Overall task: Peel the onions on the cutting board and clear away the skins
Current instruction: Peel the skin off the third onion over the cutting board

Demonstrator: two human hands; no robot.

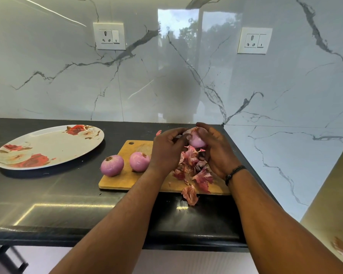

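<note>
Both hands hold one red onion (196, 140) in the air above the far part of the wooden cutting board (127, 177). The right hand (216, 153) cups it from the right with fingers curled over its top, and the left hand (166, 149) grips it from the left, thumb against its side. The onion shows pale pink flesh, with a flap of skin at its top.

A heap of loose onion skins (194, 167) lies on the board below the hands; one skin piece (190, 194) hangs over the board's near edge onto the black countertop (57, 194). Two peeled onions sit at the board's left end: one (139, 161) on the board, the other (112, 165) at its left edge.

The flowered oval plate (48, 147), left of the board, holds nothing.
</note>
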